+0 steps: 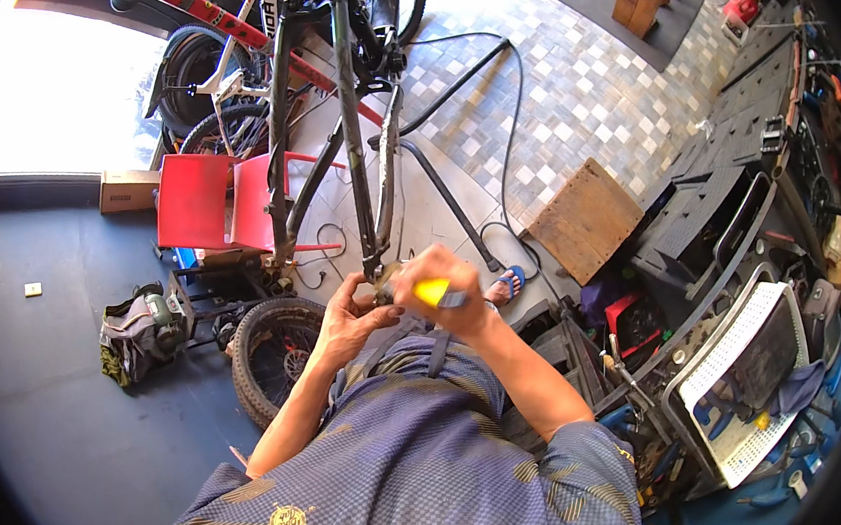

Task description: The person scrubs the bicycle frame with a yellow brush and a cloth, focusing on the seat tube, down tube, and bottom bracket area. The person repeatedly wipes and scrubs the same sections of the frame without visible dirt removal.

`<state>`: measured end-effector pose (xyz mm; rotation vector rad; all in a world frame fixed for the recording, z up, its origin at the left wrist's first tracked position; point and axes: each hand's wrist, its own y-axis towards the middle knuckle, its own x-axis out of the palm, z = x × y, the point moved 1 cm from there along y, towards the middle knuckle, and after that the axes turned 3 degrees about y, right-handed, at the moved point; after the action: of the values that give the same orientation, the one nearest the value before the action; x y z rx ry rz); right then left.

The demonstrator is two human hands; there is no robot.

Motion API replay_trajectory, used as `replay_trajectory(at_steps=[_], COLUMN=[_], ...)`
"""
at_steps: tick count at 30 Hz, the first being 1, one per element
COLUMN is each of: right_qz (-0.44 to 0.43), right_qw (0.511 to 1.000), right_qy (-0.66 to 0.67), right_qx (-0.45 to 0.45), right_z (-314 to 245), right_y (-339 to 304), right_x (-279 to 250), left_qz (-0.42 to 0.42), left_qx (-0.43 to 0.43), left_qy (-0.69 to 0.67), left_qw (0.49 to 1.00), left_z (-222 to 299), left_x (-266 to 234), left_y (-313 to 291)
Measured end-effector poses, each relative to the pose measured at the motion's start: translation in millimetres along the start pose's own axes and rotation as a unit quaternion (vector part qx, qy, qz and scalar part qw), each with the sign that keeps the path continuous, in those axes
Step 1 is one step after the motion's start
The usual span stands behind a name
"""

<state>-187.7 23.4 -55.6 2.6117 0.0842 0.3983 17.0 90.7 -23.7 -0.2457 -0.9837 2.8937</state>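
Observation:
A black bicycle frame (335,75) with scuffed, bare-metal patches reaches down toward me, its lower end at my hands. My left hand (343,324) curls its fingers and thumb about that end, from the left and below. Just to the right, my right hand (441,282) is closed round a tool with a yellow part (430,290) and a greyish part beside it. The tool's working end is by the frame's tip, between my hands. Its kind I cannot make out, as my fingers cover most of it.
Red chairs (194,201) and other bicycles stand at the left, with a wheel (277,360) near my left forearm. A wooden board (586,220) lies on the tiled floor. Tools and a white perforated basket (751,431) crowd the right. A dark hose (516,121) crosses the floor.

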Motion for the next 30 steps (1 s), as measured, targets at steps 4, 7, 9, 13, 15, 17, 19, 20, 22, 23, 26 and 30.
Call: replay_trajectory(at_steps=[4, 7, 9, 13, 15, 17, 19, 20, 22, 23, 26, 30], right_qz=[0.247, 0.157, 0.203, 0.209, 0.176, 0.148, 0.081, 0.036, 0.121, 0.183, 0.096, 0.061], right_qw=[0.936, 0.933, 0.936, 0.935, 0.946, 0.954, 0.939, 0.915, 0.918, 0.911, 0.933, 0.933], right_qy=[0.015, 0.117, 0.052, 0.020, 0.047, 0.047, 0.049, 0.034, 0.069, 0.088, 0.047, 0.139], right_qx=[0.249, 0.301, 0.283, 0.285, 0.269, 0.256, 0.330, 0.401, 0.370, 0.358, 0.343, 0.325], right_z=[25.2, 42.3, 54.9, 54.1, 37.3, 18.2, 9.9, 9.8, 20.1, 29.0, 42.7, 28.3], right_y=[19.4, 23.3, 26.6, 22.0, 16.0, 14.3, 21.9, 27.1, 47.0, 56.9, 64.9, 40.3], right_x=[-5.5, 11.0, 14.9, 20.9, 23.3, 21.3, 7.4, 1.9, -6.5, -6.1, 12.5, 16.3], left_qz=[-0.001, -0.002, -0.006, -0.007, -0.005, -0.008, -0.011, -0.012, -0.012, -0.010, -0.007, -0.010], left_qx=[0.003, 0.005, 0.011, 0.001, 0.001, -0.005, -0.010, -0.010, -0.008, -0.005, -0.003, -0.020], left_qy=[-0.036, -0.031, -0.039, -0.043, -0.052, -0.043, -0.039, -0.045, -0.056, -0.055, -0.049, -0.053], left_qw=[0.999, 0.999, 0.999, 0.999, 0.999, 0.999, 0.999, 0.999, 0.998, 0.998, 0.999, 0.998], left_z=[-1.6, -2.0, -2.4, -1.7, -0.4, 0.8, 1.9, 2.1, 2.4, 2.3, 1.7, -3.7], left_x=[2.7, 2.3, 2.6, 2.0, 0.8, 0.8, 2.1, 3.0, 4.3, 5.1, 4.1, 2.1], left_y=[1.5, 2.8, 4.0, 3.8, 4.3, 3.8, 3.5, 3.6, 3.7, 4.1, 3.8, 1.9])
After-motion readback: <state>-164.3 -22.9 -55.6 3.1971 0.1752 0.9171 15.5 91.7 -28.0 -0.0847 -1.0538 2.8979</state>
